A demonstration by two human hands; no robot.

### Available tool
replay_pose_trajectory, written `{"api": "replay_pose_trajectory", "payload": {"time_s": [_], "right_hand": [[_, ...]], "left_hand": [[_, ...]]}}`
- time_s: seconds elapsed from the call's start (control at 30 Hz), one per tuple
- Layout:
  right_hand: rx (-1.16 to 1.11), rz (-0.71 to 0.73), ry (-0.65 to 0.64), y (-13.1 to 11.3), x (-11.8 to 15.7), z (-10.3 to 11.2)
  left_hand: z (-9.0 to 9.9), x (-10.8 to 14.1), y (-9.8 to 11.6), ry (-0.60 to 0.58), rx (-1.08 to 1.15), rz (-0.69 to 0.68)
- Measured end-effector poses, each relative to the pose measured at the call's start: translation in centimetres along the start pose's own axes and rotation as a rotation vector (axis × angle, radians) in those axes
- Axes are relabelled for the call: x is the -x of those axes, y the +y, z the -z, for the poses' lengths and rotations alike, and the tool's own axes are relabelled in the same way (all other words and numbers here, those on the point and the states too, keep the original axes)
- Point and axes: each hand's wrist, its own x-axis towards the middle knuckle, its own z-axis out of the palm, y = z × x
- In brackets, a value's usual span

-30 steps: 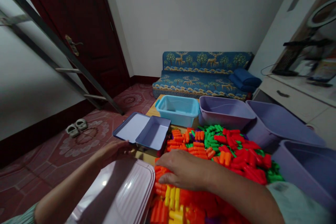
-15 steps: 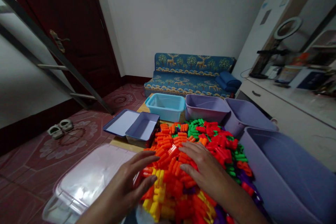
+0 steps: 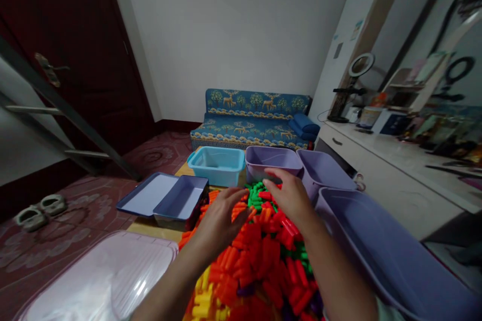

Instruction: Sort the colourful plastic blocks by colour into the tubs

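Observation:
A large heap of plastic building pieces (image 3: 252,253) covers the table in front of me, mostly orange and red. Green pieces (image 3: 256,194) lie at its far side and yellow pieces (image 3: 205,297) at the near left. Over the heap's left part, my left hand (image 3: 225,213) is open, thumb apart from the fingers, with nothing seen in it. My right hand (image 3: 289,195) is at the far right part, near red and green pieces, fingers parted and bent. Whether its fingertips touch any piece I cannot tell.
A light-blue basin (image 3: 217,176) and purple bins (image 3: 273,151) line the table's far side; a larger purple bin (image 3: 376,246) stands right. To the left are an open hinged box (image 3: 171,221) and a clear lidded tub (image 3: 113,266). A sofa (image 3: 244,128) stands beyond.
Both hands have moved forward, away from me, over the heap towards its far side. The camera view has turned to the right.

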Motion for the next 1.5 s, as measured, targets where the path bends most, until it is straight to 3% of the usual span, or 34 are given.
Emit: {"api": "replay_pose_trajectory", "payload": {"time_s": [0.07, 0.13, 0.23, 0.4, 0.57, 0.97, 1.5], "right_hand": [[0.249, -0.042, -0.051, 0.2, -4.2, -1.3], [0.316, -0.071, -0.092, 0.8, -7.7, -3.0], [0.394, -0.101, -0.153, 2.4, -10.6, -5.4], [0.508, -0.096, -0.312, 6.0, -11.8, -7.1], [0.566, -0.056, -0.414, 8.2, -11.8, -7.4], [0.574, 0.028, -0.511, 8.3, -12.4, -6.7], [0.588, 0.031, -0.52, 8.0, -12.3, -8.4]], "left_hand": [[-0.1, -3.1, -1.0, -0.046, -0.13, 0.069], [-0.5, -6.0, -2.5, -0.122, -0.288, 0.142], [-1.2, -9.6, -5.6, -0.196, -0.497, 0.233], [-1.6, -13.1, -11.7, -0.244, -0.598, 0.235], [-1.8, -13.7, -15.6, -0.363, -0.592, 0.18], [-0.1, -14.0, -16.0, -0.42, -0.532, 0.124], [-1.3, -13.2, -15.9, -0.443, -0.532, 0.157]]}}
